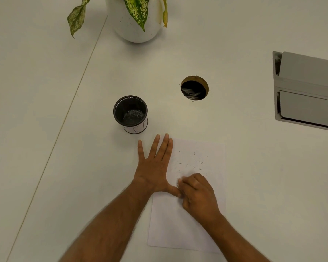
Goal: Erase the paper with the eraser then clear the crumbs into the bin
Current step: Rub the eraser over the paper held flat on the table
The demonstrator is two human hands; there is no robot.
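A white sheet of paper [186,224] lies on the table in front of me. My left hand [153,165] lies flat with fingers spread, pressing on the sheet's upper left edge. My right hand [199,195] has its fingers curled and pinches a small white eraser [179,181], mostly hidden, against the paper beside my left thumb. Dark eraser crumbs [193,163] are scattered over the upper part of the sheet. A small black mesh bin [130,113] stands upright on the table just beyond my left hand.
A white plant pot [138,25] with drooping speckled leaves stands at the far edge. A round cable hole [194,87] opens in the table right of the bin. A grey hinged cable box [307,91] sits at the right. A seam runs diagonally across the table's left.
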